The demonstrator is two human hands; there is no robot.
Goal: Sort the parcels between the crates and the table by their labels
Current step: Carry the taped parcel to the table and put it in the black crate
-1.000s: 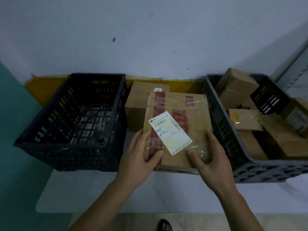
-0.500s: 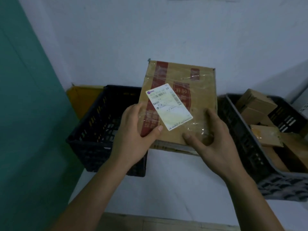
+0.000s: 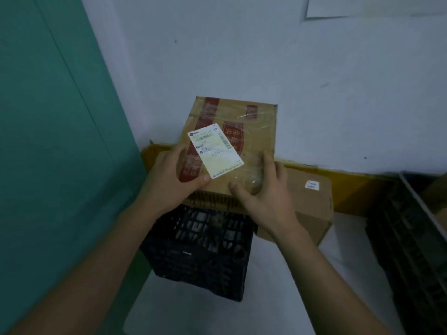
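Head view: two hands hold one taped parcel up above the black crate, centre frame.

Counts: two parcels fully readable, the held parcel point(image 3: 244, 141) with one white label point(image 3: 215, 150), and a plain box point(image 3: 312, 204) on the bench point(image 3: 338, 238) at right centre with one small sticker point(image 3: 312, 185); two crates, black crate point(image 3: 198, 257) lower centre and a grey crate point(image 3: 411, 238) at the right edge, contents mostly cut off. Left hand point(image 3: 167, 180) grips the parcel's lower left edge, thumb curled onto the face beside the label. Right hand point(image 3: 266, 189) grips the lower right, thumb on the face, fingers wrapped round the side. Parcel sits between both hands, tilted toward the camera, clear of the crate.
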